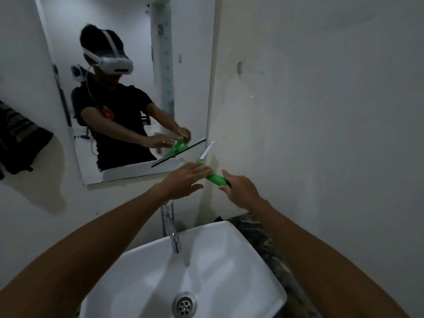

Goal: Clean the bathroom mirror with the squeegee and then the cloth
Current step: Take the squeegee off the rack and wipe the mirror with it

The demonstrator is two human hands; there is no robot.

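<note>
A green-handled squeegee (214, 177) with a white blade (207, 151) is held up near the lower right corner of the wall mirror (128, 53). My right hand (241, 190) grips the handle from the right. My left hand (183, 180) lies flat with straight fingers against the squeegee just below the blade. The blade tip sits at the mirror's right edge. The mirror reflects a person wearing a white headset, both hands and the squeegee. I see no cloth that I can tell apart as the cleaning cloth.
A white square basin (229, 260) with a chrome tap (171, 228) and drain (184, 305) stands below my arms. Dark patterned fabric (259, 228) lies on the counter right of the basin. Dark clothing (20, 145) hangs on the left wall. A bare white wall fills the right.
</note>
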